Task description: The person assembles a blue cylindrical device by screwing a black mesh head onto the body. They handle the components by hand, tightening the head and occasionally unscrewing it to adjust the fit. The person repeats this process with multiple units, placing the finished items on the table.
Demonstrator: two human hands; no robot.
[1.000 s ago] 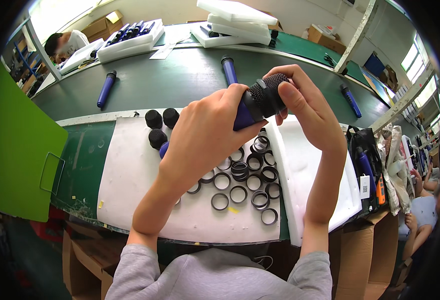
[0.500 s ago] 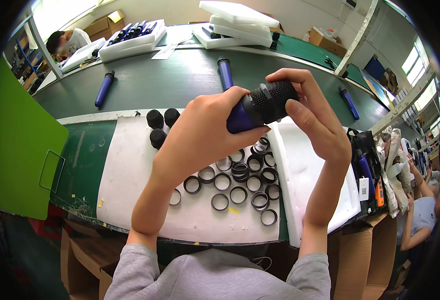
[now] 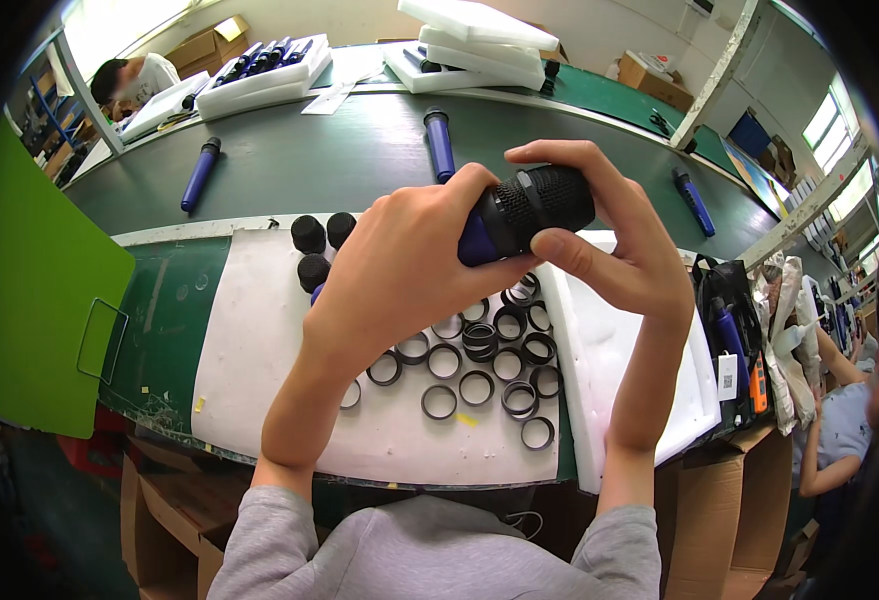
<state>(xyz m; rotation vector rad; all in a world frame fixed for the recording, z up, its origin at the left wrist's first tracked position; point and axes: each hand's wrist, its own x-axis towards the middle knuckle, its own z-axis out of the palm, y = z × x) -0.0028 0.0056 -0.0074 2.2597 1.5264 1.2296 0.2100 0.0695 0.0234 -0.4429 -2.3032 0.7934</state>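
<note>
Sleeves: grey, entering from the near edge, both forearms raised over the tabletop (image 3: 170,330).
Foam sheet (image 3: 260,340): white, lying on the near tabletop under the hands.
Black rings (image 3: 480,370): many, loose on the foam sheet, spread near and right of centre, some stacked two high.
Black caps (image 3: 315,245): three dark round pieces at the far left edge of the foam sheet, close together.
Left hand (image 3: 400,270): wrapped closed around the blue body of the microphone (image 3: 525,210), fingers curled over it, hiding most of the handle.
Right hand (image 3: 610,240): fingers and thumb pinching the black mesh head of the microphone from the far and near sides, thumb under it.
Microphone position: held in the air above the foam sheet, lying roughly level, head pointing right.
Step in hand: by my reading, the head is being turned or seated onto the blue body; I cannot tell whether it is fully home.
Next move calls for: a firm hold on the body by the left hand while the right hand twists the head squarely, without tilting it.
Blue handles (image 3: 440,145): several lying apart on the dark green belt beyond.
Foam trays (image 3: 470,45): white, stacked at the far side.
Other person (image 3: 130,80): at the far left, bent over work.
</note>
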